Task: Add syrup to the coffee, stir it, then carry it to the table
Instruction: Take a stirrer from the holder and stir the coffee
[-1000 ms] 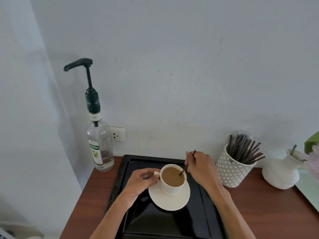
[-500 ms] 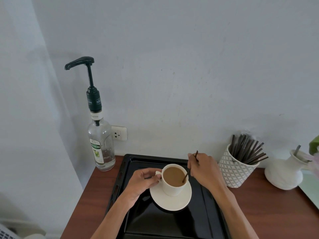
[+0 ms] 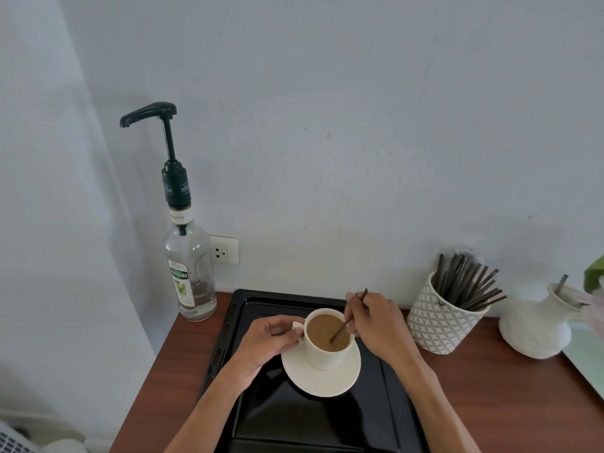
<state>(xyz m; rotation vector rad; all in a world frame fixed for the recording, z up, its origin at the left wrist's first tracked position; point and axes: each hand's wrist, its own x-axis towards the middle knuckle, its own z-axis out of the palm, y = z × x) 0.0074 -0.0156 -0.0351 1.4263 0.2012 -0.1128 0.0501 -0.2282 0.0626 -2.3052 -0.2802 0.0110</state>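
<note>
Glass syrup bottle (image 3: 191, 282) with dark green pump, label TEISSEIRE, collar "MOJITO", stands left of black tray (image 3: 294, 416) on wooden tabletop (image 3: 510, 397). Cream cup (image 3: 327, 342) of coffee on saucer (image 3: 322, 377) on tray. Left hand (image 3: 268, 344) pinches handle. Right hand (image 3: 379, 325) grips thin dark stirrer (image 3: 347, 322); its tip now nearer cup centre than half second ago.

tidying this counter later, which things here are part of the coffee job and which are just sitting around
In use: cup of coffee, saucer, stir stick, syrup bottle, left hand, right hand.

Just there: black tray, pot of sticks, white vase, wall socket.
</note>
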